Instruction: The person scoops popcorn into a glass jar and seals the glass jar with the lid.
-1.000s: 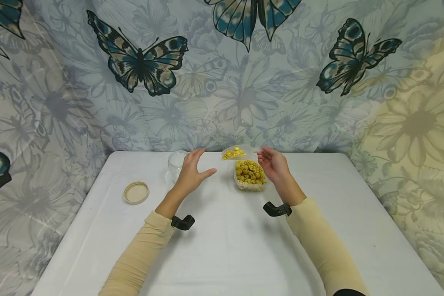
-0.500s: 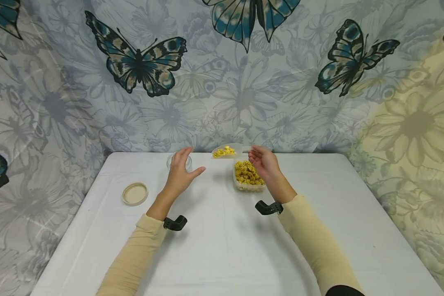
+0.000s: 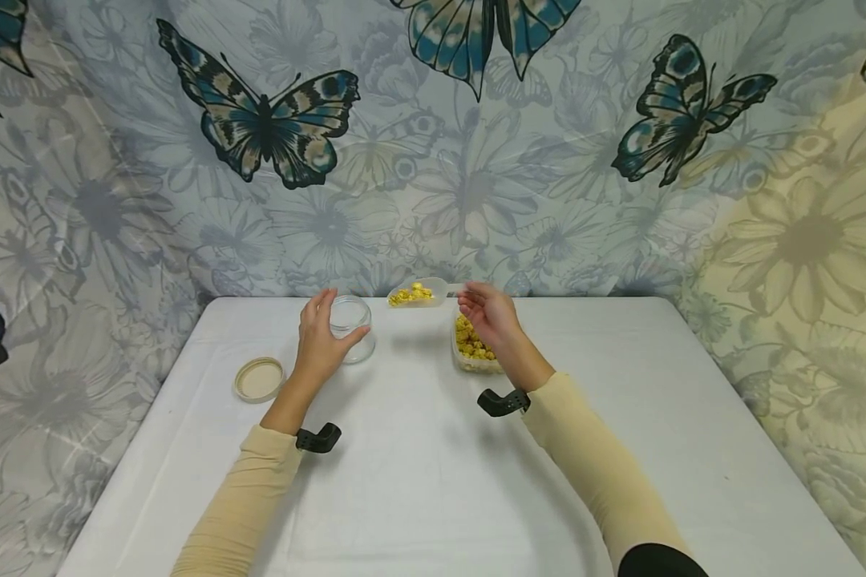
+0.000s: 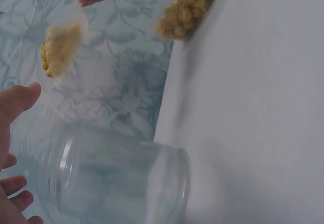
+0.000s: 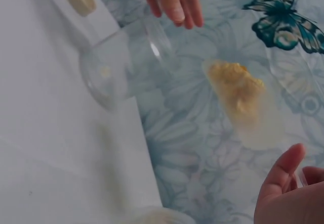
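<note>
- While the right hand [image 3: 496,319] pinches the handle of a translucent scoop [image 3: 439,293], yellow popcorn-like pieces [image 3: 412,295] lie heaped in it, held in the air above the table [image 3: 404,481].
- The left hand [image 3: 319,344] is released, thumb and fingers spread beside a clear jar [image 3: 354,314]; whether it touches the jar, I cannot tell.
- The jar stands upright on the table, its mouth uncovered, near the scoop's tip.
- A clear tub [image 3: 476,366] of similar yellow pieces stands partly hidden behind the right hand.
- A round beige lid [image 3: 258,380] lies flat beside the left forearm.
</note>
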A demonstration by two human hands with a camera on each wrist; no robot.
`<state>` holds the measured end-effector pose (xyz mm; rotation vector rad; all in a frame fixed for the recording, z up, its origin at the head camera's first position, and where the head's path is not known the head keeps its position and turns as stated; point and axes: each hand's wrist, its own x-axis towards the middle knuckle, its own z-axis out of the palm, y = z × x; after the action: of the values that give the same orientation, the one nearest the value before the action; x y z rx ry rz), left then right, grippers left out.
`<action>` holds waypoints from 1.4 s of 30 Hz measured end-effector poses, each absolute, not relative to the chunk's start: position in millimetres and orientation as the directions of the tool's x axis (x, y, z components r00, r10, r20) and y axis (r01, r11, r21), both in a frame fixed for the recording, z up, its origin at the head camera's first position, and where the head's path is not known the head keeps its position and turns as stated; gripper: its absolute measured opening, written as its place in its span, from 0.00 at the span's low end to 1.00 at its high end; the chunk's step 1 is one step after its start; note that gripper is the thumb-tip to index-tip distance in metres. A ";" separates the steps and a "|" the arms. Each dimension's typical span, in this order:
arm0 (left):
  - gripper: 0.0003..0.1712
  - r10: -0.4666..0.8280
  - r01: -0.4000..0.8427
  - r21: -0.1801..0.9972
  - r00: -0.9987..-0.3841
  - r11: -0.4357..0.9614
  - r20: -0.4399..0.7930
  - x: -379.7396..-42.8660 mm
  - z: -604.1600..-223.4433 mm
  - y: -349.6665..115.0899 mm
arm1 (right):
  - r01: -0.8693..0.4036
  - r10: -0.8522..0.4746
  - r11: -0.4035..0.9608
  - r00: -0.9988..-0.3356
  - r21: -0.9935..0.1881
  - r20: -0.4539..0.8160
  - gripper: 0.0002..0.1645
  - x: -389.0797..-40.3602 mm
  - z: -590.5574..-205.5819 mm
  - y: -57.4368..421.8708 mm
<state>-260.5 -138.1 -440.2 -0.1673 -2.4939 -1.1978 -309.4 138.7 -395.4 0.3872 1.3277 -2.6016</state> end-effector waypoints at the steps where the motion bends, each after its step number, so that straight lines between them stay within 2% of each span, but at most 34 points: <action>1: 0.50 -0.058 0.254 0.735 -0.927 0.629 0.370 -260.8 -441.4 -140.3 | 0.291 -0.055 -0.578 -0.946 -0.763 -0.319 0.03 -309.8 -395.9 136.3; 11: 0.57 -0.104 0.095 0.819 -0.977 0.566 0.185 -266.1 -456.8 -154.3 | 0.307 -0.056 -0.535 -0.943 -0.787 -0.329 0.02 -310.9 -402.6 118.7; 18: 0.60 -0.090 0.009 0.852 -0.994 0.524 0.066 -270.1 -466.6 -157.4 | 0.312 -0.051 -0.520 -0.941 -0.795 -0.335 0.05 -309.5 -403.0 109.9; 24: 0.60 -0.102 -0.019 0.867 -0.994 0.497 0.037 -274.1 -471.8 -159.1 | 0.312 -0.064 -0.533 -0.942 -0.786 -0.330 0.06 -311.1 -403.2 104.1; 31: 0.57 -0.097 -0.024 0.886 -0.995 0.463 0.024 -276.6 -473.5 -159.3 | 0.302 -0.078 -0.513 -0.949 -0.804 -0.306 0.18 -311.2 -403.4 98.8; 37: 0.55 -0.095 -0.012 0.898 -0.995 0.440 0.034 -277.6 -475.4 -159.3 | 0.262 -0.066 -0.494 -0.962 -0.829 -0.265 0.10 -310.7 -402.2 95.1; 42: 0.54 -0.108 -0.017 0.902 -0.994 0.432 0.033 -278.7 -477.5 -158.5 | 0.196 -0.007 -0.425 -0.977 -0.884 -0.213 0.17 -309.3 -395.9 87.5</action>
<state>-278.7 -158.5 -477.5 0.1126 -2.5850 -1.6261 -309.3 87.5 -395.9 0.2685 1.6116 -2.5405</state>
